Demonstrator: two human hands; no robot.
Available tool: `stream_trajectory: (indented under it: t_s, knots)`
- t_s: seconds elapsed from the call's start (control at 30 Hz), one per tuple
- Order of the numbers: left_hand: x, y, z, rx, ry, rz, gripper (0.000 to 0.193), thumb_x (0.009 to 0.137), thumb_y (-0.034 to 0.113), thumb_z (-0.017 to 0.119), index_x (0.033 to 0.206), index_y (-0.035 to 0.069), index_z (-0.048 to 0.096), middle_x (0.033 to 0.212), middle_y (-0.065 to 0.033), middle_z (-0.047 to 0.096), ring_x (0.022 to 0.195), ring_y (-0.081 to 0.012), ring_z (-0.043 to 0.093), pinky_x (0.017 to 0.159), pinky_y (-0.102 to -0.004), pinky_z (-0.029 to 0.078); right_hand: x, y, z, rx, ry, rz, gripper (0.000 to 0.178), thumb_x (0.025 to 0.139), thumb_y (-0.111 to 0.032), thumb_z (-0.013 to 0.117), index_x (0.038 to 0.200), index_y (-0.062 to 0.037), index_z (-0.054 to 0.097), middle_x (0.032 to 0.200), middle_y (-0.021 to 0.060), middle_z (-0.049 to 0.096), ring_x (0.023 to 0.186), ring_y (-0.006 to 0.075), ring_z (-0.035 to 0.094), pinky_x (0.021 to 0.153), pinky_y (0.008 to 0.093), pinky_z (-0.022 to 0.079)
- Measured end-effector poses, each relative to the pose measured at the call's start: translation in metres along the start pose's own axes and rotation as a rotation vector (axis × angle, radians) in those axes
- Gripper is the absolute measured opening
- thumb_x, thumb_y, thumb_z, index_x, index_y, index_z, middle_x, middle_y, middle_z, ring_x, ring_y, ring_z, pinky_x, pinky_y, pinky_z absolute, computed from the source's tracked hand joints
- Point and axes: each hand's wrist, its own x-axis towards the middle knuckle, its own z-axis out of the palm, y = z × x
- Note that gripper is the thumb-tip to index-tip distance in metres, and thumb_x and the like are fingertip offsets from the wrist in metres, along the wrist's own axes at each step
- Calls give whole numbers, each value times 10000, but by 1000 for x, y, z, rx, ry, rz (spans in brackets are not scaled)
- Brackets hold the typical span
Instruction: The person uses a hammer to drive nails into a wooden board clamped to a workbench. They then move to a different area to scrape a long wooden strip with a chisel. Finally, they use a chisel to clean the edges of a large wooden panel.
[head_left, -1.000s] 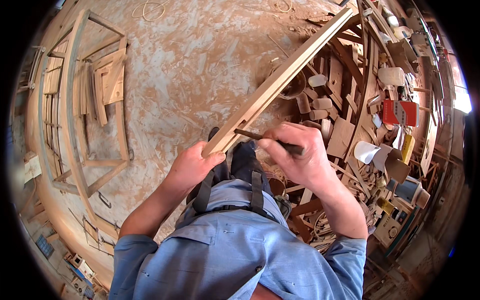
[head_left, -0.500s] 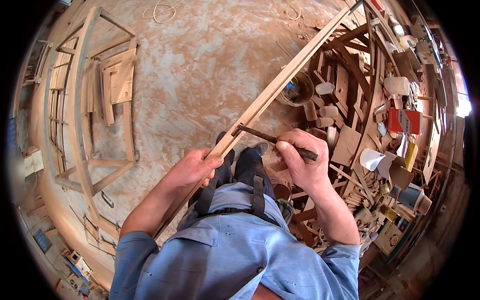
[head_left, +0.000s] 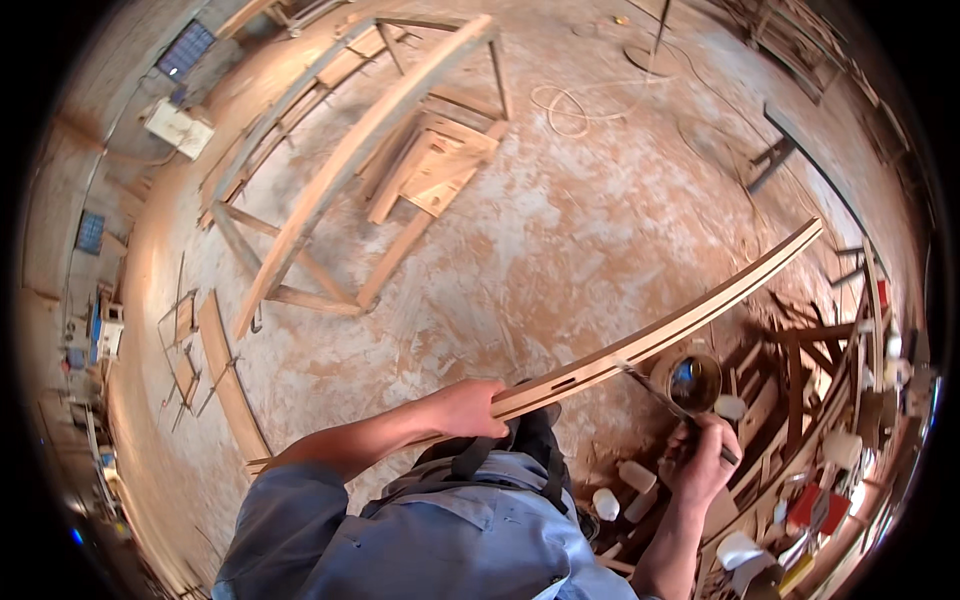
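Observation:
A long wooden rail point(head_left: 690, 315) slants from my waist up to the right, with a narrow groove along its side and a dark slot cut in it. My left hand point(head_left: 470, 407) is wrapped round its lower end. My right hand point(head_left: 703, 455) is closed on a thin dark stick-like tool point(head_left: 657, 389); whether it is a brush or a plain stick cannot be made out. The tool's pale tip reaches the rail's near edge, beyond the slot. Beneath the rail, beside the tool, a round bucket point(head_left: 716, 382) has something blue inside.
On the floor at the upper left lies a large wooden frame point(head_left: 385, 110) with boards point(head_left: 440, 165) inside. Wood offcuts, white bottles point(head_left: 606, 504) and a red box point(head_left: 818, 509) crowd the lower right. A pale cord point(head_left: 570, 112) lies coiled on the floor.
My view has turned toward the left. The rail now lies flatter across it, and the tool's tip has left the slot for a place farther along the rail. Both hands keep their hold.

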Motion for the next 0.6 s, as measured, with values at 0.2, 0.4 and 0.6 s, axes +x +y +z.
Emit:
stream_trajectory:
  t_s: [0.2, 0.4, 0.6]
  knots:
    - [-51, -33, -43, 23, 200, -216, 534, 702, 244, 694, 1183, 37, 591, 969, -202, 675, 909, -321, 659, 790, -385, 514, 21, 8, 17, 183, 44, -14, 277, 1006, -269, 501, 920, -20, 585, 644, 69, 565, 525, 140, 533, 459, 242, 415]
    - [-76, -108, -150, 130, 512, -286, 549, 690, 193, 659, 1223, 75, 597, 1001, -193, 678, 910, -297, 668, 800, -376, 522, 49, 10, 53, 132, 104, -27, 276, 997, -273, 514, 908, -26, 599, 632, 49, 564, 490, 113, 519, 418, 231, 401]
    - [-73, -249, -320, -12, 833, -87, 548, 719, 96, 617, 1266, 95, 582, 902, -160, 683, 802, -220, 660, 737, -347, 524, 67, 15, 153, -37, 184, -36, 274, 985, -257, 531, 842, -45, 629, 621, 19, 560, 483, 86, 499, 438, 220, 376]
